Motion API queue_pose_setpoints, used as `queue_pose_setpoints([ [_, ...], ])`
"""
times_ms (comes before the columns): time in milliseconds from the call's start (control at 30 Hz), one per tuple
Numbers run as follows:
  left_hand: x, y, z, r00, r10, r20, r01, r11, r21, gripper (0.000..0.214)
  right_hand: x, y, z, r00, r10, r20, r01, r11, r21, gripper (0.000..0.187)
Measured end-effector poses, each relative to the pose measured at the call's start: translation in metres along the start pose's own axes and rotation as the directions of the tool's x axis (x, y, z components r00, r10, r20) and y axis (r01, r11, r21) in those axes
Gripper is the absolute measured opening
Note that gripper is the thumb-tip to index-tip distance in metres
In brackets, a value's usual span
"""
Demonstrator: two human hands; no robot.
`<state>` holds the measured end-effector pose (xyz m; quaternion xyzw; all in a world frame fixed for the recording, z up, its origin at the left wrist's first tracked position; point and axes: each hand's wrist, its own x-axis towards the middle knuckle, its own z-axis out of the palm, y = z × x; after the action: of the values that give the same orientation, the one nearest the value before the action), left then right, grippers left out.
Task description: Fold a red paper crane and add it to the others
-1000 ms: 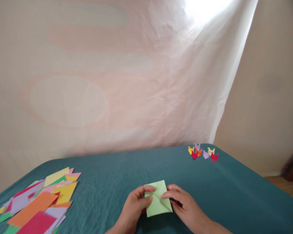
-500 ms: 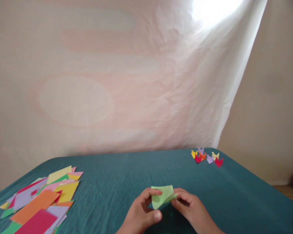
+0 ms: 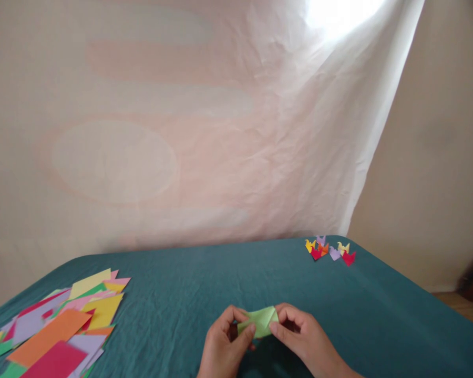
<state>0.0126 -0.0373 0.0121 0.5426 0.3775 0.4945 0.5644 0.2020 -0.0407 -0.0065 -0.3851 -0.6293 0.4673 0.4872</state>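
Observation:
A light green sheet of paper [image 3: 260, 320], folded small, is held just above the teal tablecloth [image 3: 189, 289] near its front edge. My left hand [image 3: 226, 344] pinches its left end between thumb and fingers. My right hand [image 3: 299, 336] pinches its right end, fingers curled over the fold. Both hands touch the paper and nearly meet at its middle.
A loose pile of coloured paper squares [image 3: 59, 328] lies at the front left of the table. Several small folded paper figures [image 3: 329, 250] sit in a cluster at the back right corner. A white sheet [image 3: 181, 131] hangs behind the table, with a beige wall [image 3: 441, 147] to the right.
The green paper lay as a flat square under both hands, was lifted and bent, and is now folded into a narrower shape pinched between both hands.

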Motion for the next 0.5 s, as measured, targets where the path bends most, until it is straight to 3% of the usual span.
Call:
queue_pose_setpoints([
  [67, -0.001, 0.001, 0.001, 0.999, 0.030, -0.022, -0.029, 0.998, 0.062, 0.023, 0.000, 0.000, 0.004, 0.999, 0.048, 0.004, -0.048, 0.994, 0.099, 0.027],
  [167, -0.003, 0.001, 0.001, 0.995, 0.089, -0.037, -0.080, 0.975, 0.206, 0.020, 0.000, 0.000, 0.009, 0.988, 0.148, -0.038, -0.135, 0.965, 0.226, 0.044],
  [267, -0.005, -0.004, 0.001, 0.994, 0.106, -0.033, -0.093, 0.959, 0.268, 0.018, 0.000, 0.000, 0.012, 0.972, 0.236, -0.021, -0.227, 0.954, 0.197, 0.048],
  [333, -0.004, -0.009, 0.001, 0.995, 0.087, -0.045, -0.075, 0.974, 0.216, 0.024, -0.001, -0.001, 0.011, 0.966, 0.258, 0.018, -0.258, 0.958, 0.122, 0.043],
  [433, -0.001, -0.011, 0.000, 1.000, -0.025, -0.006, 0.025, 0.998, 0.056, 0.056, -0.001, -0.004, 0.010, 0.978, 0.207, 0.022, -0.208, 0.977, 0.055, 0.040],
  [500, 0.002, -0.010, -0.001, 0.989, -0.130, 0.074, 0.129, 0.991, 0.024, 0.049, -0.002, -0.006, 0.009, 0.988, 0.154, 0.000, -0.154, 0.988, 0.031, 0.037],
])
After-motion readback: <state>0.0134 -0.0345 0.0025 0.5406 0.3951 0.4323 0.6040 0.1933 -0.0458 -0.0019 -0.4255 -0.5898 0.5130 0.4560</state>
